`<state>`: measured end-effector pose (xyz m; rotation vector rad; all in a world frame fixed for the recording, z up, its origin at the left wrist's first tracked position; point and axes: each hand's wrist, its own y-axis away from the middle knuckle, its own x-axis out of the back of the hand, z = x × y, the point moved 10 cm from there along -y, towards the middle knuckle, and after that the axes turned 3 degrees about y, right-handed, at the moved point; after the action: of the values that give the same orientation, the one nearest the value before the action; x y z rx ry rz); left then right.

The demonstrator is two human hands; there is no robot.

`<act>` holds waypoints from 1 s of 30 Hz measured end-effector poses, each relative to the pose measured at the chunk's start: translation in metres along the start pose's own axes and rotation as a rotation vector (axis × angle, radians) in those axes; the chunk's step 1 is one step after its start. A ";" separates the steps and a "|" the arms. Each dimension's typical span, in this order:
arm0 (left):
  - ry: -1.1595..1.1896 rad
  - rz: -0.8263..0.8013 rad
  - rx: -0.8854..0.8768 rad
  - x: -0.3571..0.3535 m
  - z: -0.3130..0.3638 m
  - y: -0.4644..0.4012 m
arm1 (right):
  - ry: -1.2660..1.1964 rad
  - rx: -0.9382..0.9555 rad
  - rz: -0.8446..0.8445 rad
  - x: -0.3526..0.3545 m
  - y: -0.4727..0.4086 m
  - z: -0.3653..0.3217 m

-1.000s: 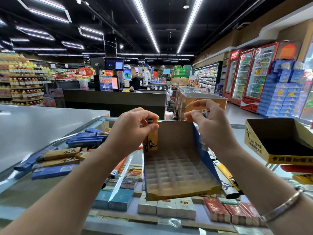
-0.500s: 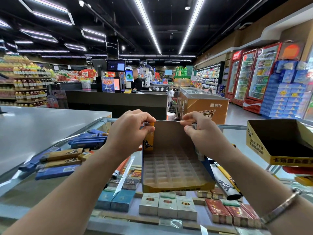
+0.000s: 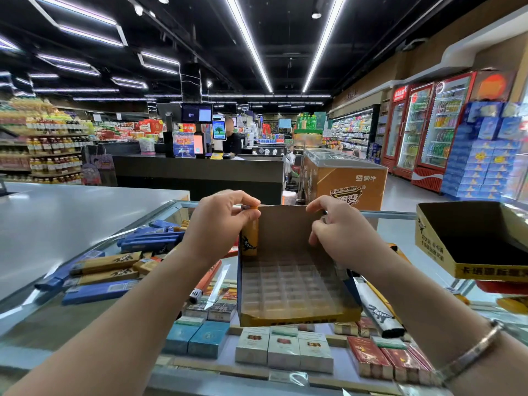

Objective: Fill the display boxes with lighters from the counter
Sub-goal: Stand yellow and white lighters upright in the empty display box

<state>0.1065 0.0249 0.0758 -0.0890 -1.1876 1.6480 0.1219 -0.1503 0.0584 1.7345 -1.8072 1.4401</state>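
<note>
Pinching the top of an upright orange lighter [image 3: 251,232], the fingers [image 3: 248,214] of the left hand [image 3: 220,221] stand it in the back left corner of the display box [image 3: 294,284], most likely because a slim lighter drops cleanly into a cell only when held by its head and kept vertical. The right hand [image 3: 340,235] curls over the right end of the box's raised back flap, thumb and fingers closed on the cardboard, and something small seems to be tucked in the grip, though I cannot tell what. That hold probably braces the light box so it does not slide or fold while the lighter is pushed home.

The box sits on the glass worktop [image 3: 94,318], towards its near edge, with its low yellow lip facing the person. Its grid of cells looks bare apart from that first corner, so filling seems barely begun.

Loose stock lies around it for easy reach: blue lighters [image 3: 148,241] and tan lighters [image 3: 105,262] towards the worktop's left edge, and a black and white lighter [image 3: 377,310] just beside the box's right wall. A second display box [image 3: 471,241], yellow-rimmed, sits near the right edge. Cigarette packs [image 3: 283,350] show under the glass.
</note>
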 end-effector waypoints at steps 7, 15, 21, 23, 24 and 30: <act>-0.017 0.011 -0.043 0.000 0.004 -0.002 | 0.010 0.011 -0.020 -0.001 0.001 -0.003; -0.032 -0.054 -0.053 -0.008 0.003 -0.001 | 0.017 0.022 -0.025 -0.002 0.002 -0.005; 0.119 -0.169 0.091 -0.017 -0.013 0.001 | -0.001 0.023 -0.045 -0.003 0.002 -0.005; 0.161 -0.182 0.123 -0.017 -0.017 0.002 | -0.013 0.048 0.008 0.005 0.000 -0.008; 0.164 -0.185 0.123 -0.017 -0.017 0.002 | -0.043 0.068 0.056 0.012 0.000 -0.010; 0.215 -0.202 0.124 -0.020 -0.015 -0.001 | -0.679 0.019 -0.032 0.015 0.002 -0.019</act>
<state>0.1248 0.0192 0.0593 -0.0635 -0.8999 1.4896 0.1078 -0.1457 0.0776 2.4514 -2.0382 0.9040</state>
